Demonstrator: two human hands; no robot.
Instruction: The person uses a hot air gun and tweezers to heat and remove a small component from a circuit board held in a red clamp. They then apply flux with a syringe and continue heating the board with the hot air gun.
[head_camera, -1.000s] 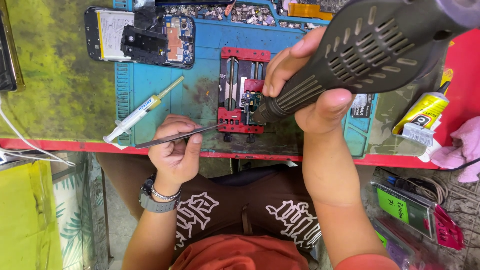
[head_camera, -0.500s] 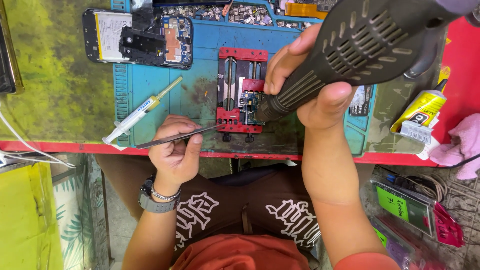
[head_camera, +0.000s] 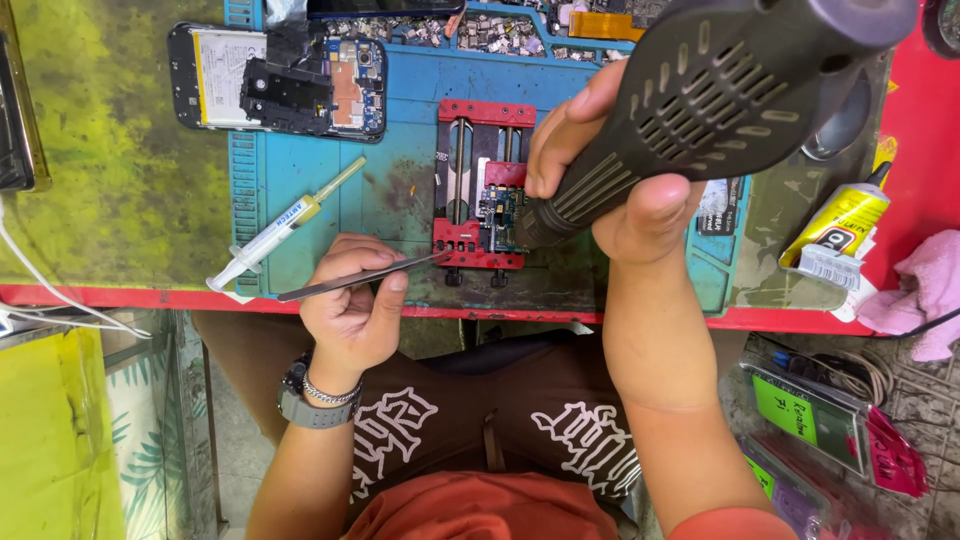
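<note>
While ribbed heat gun hovers, slim metal tweezers angle.

The person's arms are bare. The left wrist carries a grey watch beside a thin silver chain bracelet. Dark brown shorts bear white lettering (one patch per leg), below an orange-red shirt.

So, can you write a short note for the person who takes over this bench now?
Left hand: holds tweezers, tips at the red clamp.
Right hand: grips the hot-air gun, nozzle down over the small board in the clamp.
Nearby on the blue mat: syringe, opened phone.
Done: board is clamped.
Left: board is not yet lifted out; tweezers hold no part.
</note>
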